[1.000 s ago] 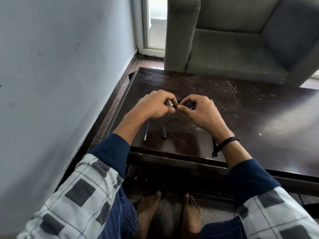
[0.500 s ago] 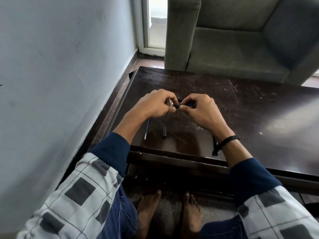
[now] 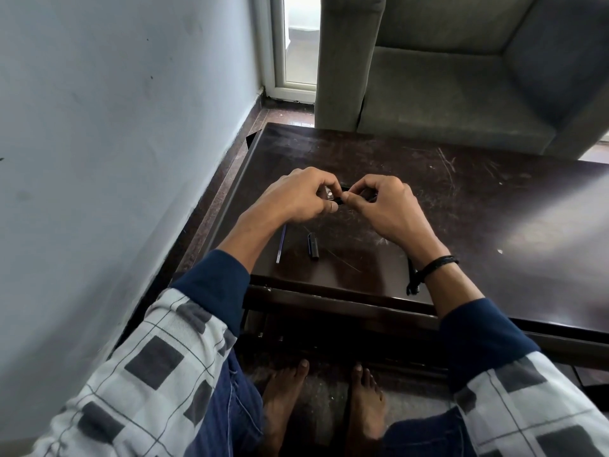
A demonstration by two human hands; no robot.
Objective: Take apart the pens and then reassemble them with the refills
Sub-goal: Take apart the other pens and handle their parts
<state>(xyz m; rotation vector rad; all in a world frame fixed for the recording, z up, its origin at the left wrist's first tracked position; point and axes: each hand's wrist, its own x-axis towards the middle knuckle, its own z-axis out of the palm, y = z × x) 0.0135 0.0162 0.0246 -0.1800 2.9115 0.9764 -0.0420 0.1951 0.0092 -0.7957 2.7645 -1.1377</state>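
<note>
Thin blue refill [image 3: 281,244] & short black pen piece [image 3: 313,247] lie near each other, not touching, on scratched dark wooden table [image 3: 494,219], prob. set aside for reassembly. Just beyond, left hand [image 3: 296,199] & right hand [image 3: 389,209], fingers curled, pinch opposite ends of slim black pen [image 3: 339,199], likely to twist it apart.

refill [image 3: 281,244] lies just left of pen part [image 3: 313,246] on surface [image 3: 461,209] near its front edge, armchair [image 3: 445,94] behind surface, wall [image 3: 115,127] left
</note>
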